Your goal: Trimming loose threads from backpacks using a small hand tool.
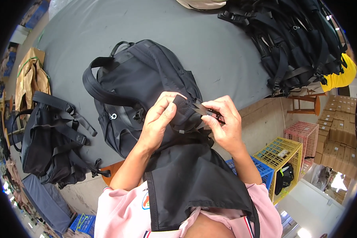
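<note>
A black backpack (141,79) lies on the grey-covered table in front of me, its webbing handle loop and shoulder strap on top. My left hand (156,123) pinches a stitched black strap end (181,104) at the bag's near right side, between thumb and fingers. In my right hand (228,127) are thread snips (202,109); their pointed metal blades are spread and reach toward the stitched strap. Whether the blades touch the fabric or a thread, I cannot tell.
Another black bag (53,142) with dangling straps sits at the table's left edge. Several black backpacks (293,43) are heaped at the far right. Beyond the table's right side stand yellow (279,148), blue and red plastic crates, a wooden stool (307,104) and stacked cartons (339,135).
</note>
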{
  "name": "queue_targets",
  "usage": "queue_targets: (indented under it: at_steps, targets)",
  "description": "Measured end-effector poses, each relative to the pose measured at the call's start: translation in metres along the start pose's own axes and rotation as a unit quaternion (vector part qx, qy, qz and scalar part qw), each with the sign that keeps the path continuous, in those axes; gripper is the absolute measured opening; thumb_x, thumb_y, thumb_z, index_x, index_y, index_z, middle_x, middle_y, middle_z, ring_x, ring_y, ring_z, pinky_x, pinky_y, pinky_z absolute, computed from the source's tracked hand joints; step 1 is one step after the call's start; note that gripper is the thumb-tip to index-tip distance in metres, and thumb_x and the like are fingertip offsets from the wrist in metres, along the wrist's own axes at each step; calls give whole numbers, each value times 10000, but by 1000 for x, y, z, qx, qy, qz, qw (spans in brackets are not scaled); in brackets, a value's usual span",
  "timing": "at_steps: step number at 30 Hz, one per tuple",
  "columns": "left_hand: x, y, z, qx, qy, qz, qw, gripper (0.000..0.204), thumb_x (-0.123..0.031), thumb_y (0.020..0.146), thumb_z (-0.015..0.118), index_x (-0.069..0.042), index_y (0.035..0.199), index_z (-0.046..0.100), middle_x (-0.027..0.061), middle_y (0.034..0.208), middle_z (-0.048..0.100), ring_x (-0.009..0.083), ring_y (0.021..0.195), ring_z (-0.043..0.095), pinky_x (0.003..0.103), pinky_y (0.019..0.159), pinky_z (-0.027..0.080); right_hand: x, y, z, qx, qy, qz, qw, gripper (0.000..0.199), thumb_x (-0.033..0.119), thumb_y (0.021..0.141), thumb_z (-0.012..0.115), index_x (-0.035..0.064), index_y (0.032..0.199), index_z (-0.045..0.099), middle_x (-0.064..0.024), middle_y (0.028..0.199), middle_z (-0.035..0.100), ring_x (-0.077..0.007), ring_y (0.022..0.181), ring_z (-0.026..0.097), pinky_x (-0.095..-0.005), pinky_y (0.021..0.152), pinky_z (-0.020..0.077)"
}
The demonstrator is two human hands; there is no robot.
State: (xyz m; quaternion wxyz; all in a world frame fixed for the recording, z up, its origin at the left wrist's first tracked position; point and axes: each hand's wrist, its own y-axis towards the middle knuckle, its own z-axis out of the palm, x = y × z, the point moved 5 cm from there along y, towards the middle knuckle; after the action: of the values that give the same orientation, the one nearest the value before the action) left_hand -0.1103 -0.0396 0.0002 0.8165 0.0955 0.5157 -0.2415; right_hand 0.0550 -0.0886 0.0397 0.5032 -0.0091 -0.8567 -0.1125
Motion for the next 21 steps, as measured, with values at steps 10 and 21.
queue_targets:
  at_steps: [10, 21]
  targets:
    - [4, -4, 0, -14, 10, -3, 1000, 240, -223, 959, 518, -7, 998, 613, 43, 1112, 505, 135, 1053, 481, 272, 951, 347, 15, 6, 8, -12, -167, -178, 970, 281, 79, 704, 731, 72, 973, 648, -52, 768, 559, -216, 592, 559, -320, 533, 453]
    - [8, -5, -2, -18, -7, -5, 1000, 230, -213, 954, 517, -5, 971, 614, 47, 1112, 511, 136, 1053, 480, 273, 948, 348, 9, -4, 4, -27, -92, -92, 991, 240, 58, 721, 730, 70, 952, 665, -60, 766, 568, -213, 599, 582, -313, 532, 458]
